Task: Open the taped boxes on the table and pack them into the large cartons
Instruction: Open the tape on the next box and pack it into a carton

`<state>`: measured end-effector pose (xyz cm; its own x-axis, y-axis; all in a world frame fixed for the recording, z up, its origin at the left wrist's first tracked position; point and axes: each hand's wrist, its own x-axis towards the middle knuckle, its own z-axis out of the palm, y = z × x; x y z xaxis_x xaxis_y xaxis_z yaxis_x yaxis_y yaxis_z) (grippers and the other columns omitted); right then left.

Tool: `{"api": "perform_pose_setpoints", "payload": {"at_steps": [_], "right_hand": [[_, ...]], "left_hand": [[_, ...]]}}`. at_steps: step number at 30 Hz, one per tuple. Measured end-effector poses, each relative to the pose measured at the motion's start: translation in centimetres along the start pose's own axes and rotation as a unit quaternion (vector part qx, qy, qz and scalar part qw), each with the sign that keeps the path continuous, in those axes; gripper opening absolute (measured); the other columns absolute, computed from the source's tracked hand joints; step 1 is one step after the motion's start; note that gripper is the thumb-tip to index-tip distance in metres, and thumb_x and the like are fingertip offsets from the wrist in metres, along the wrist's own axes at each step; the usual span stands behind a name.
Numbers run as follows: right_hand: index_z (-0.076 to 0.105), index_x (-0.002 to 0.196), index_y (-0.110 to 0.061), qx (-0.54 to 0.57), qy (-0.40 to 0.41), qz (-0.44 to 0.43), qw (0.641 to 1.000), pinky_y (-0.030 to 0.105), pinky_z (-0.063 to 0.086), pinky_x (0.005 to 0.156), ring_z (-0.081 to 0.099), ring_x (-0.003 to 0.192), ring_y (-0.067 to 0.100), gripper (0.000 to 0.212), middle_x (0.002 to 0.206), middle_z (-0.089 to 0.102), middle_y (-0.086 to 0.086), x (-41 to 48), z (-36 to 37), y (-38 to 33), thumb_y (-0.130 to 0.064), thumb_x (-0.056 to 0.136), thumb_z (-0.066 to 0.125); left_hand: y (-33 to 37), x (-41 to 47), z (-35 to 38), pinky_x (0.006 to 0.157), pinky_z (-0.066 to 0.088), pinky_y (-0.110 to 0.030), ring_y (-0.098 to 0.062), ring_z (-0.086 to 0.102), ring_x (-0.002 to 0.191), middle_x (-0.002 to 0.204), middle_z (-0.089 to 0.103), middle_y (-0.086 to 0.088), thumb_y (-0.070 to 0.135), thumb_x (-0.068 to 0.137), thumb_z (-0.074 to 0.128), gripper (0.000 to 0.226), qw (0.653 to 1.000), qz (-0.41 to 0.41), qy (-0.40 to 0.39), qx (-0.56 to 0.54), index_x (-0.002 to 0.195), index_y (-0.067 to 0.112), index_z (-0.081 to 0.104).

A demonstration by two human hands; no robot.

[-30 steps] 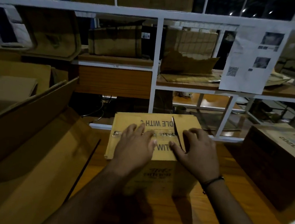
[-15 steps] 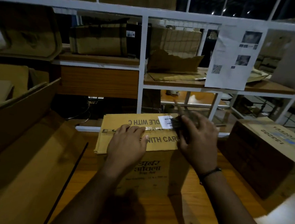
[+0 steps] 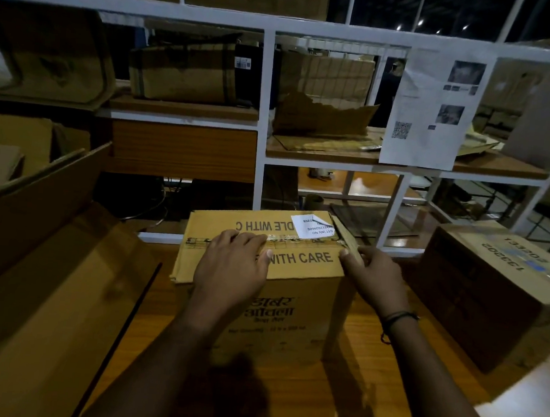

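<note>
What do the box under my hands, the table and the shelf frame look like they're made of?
Box: brown cardboard, matte and printed; layered flap edges show at its left. Table: wood or wood-look laminate, fairly glossy; grain lines and light reflections show. Frame: probably white-painted metal tubing, judging by its thin straight bars, though the dim light leaves that open.

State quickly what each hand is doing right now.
Left hand: open, pressing flat on the taped box.
Right hand: pinching a brown strip at the box's right edge.
</note>
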<state>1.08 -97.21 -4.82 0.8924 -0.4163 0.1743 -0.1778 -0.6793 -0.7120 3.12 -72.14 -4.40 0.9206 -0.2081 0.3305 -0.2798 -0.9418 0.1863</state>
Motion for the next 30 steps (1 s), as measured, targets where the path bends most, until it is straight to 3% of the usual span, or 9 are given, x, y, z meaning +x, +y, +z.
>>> {"api": "perform_pose_setpoints", "payload": {"at_steps": [4,10,13,15,20,23,25,27,30], "right_hand": [[0.062,0.129,-0.018,0.080,-0.020,-0.006,0.997,0.033,0.057,0.069,0.066,0.094,0.014,0.054,0.109,0.070,0.001,-0.4,0.9,-0.1,-0.056,0.092,0.063],[0.059,0.129,-0.016,0.094,-0.014,-0.028,0.995,0.023,0.047,0.063,0.062,0.098,0.014,0.048,0.105,0.063,-0.006,-1.1,1.3,0.0,-0.052,0.097,0.058],[0.053,0.136,-0.013,-0.037,0.032,-0.071,0.996,0.038,0.051,0.089,0.055,0.118,0.022,0.056,0.125,0.060,0.004,-1.2,1.2,-0.5,-0.054,0.096,0.056],[0.047,0.143,-0.018,-0.108,0.069,-0.140,0.982,0.051,0.033,0.114,0.041,0.137,0.025,0.062,0.146,0.049,0.007,-1.6,1.0,-1.3,-0.053,0.093,0.060],[0.026,0.157,-0.031,-0.162,-0.014,-0.278,0.947,0.052,-0.005,0.122,0.002,0.155,0.023,0.079,0.165,0.021,-0.003,-2.7,-0.1,-5.5,-0.047,0.091,0.066],[0.044,0.147,-0.028,-0.173,0.005,-0.340,0.924,0.054,0.006,0.124,0.032,0.145,0.023,0.060,0.147,0.048,0.000,-3.4,-1.8,-7.2,-0.047,0.093,0.062],[0.064,0.122,-0.024,-0.139,0.023,-0.369,0.919,0.051,0.038,0.112,0.060,0.112,0.019,0.039,0.116,0.067,-0.002,-4.0,-3.2,-7.6,-0.050,0.095,0.054],[0.074,0.105,-0.024,-0.091,-0.009,-0.353,0.931,0.039,0.059,0.076,0.066,0.079,0.012,0.043,0.089,0.072,-0.004,-5.3,-4.5,-7.9,-0.055,0.097,0.046],[0.076,0.100,-0.029,-0.134,-0.051,-0.314,0.939,0.026,0.049,0.050,0.060,0.061,0.004,0.048,0.069,0.067,-0.009,-7.4,-5.1,-8.0,-0.059,0.099,0.038]], "left_hand": [[-0.1,0.0,0.2,0.116,0.029,-0.041,-0.018,0.034,0.143,0.152,0.050,0.006,0.055,0.106,0.028,0.053,1.000,0.001,0.003,-0.002,0.151,0.033,0.043],[-0.1,0.1,0.2,0.108,0.035,-0.039,-0.020,0.036,0.137,0.145,0.052,0.002,0.059,0.104,0.027,0.056,1.000,-0.008,0.012,-0.001,0.150,0.032,0.042],[0.0,0.1,0.0,0.110,0.033,-0.040,-0.021,0.031,0.140,0.146,0.049,0.000,0.062,0.103,0.026,0.061,1.000,-0.012,0.014,0.005,0.153,0.030,0.039],[0.2,-0.1,-0.2,0.113,0.031,-0.041,-0.023,0.029,0.141,0.146,0.048,-0.001,0.063,0.102,0.028,0.063,0.999,-0.006,0.043,0.011,0.153,0.028,0.038],[0.5,-1.1,-0.7,0.125,0.016,-0.051,-0.030,0.029,0.145,0.147,0.044,-0.007,0.064,0.101,0.033,0.069,0.987,0.044,0.151,0.031,0.158,0.025,0.032],[0.6,-2.2,-2.0,0.122,0.018,-0.048,-0.029,0.039,0.136,0.137,0.051,-0.007,0.060,0.097,0.053,0.066,0.970,0.091,0.221,0.034,0.152,0.025,0.045],[0.9,-3.2,-3.1,0.111,0.028,-0.045,-0.027,0.049,0.122,0.126,0.060,-0.005,0.055,0.094,0.061,0.054,0.961,0.106,0.254,0.035,0.139,0.025,0.058],[1.3,-4.4,-4.3,0.092,0.038,-0.040,-0.020,0.059,0.101,0.110,0.069,0.001,0.052,0.099,0.054,0.037,0.959,0.116,0.259,0.025,0.121,0.026,0.069],[2.0,-6.7,-5.6,0.071,0.048,-0.033,-0.015,0.066,0.076,0.086,0.074,0.007,0.053,0.106,0.035,0.049,0.969,0.101,0.226,-0.028,0.096,0.028,0.075]]}}
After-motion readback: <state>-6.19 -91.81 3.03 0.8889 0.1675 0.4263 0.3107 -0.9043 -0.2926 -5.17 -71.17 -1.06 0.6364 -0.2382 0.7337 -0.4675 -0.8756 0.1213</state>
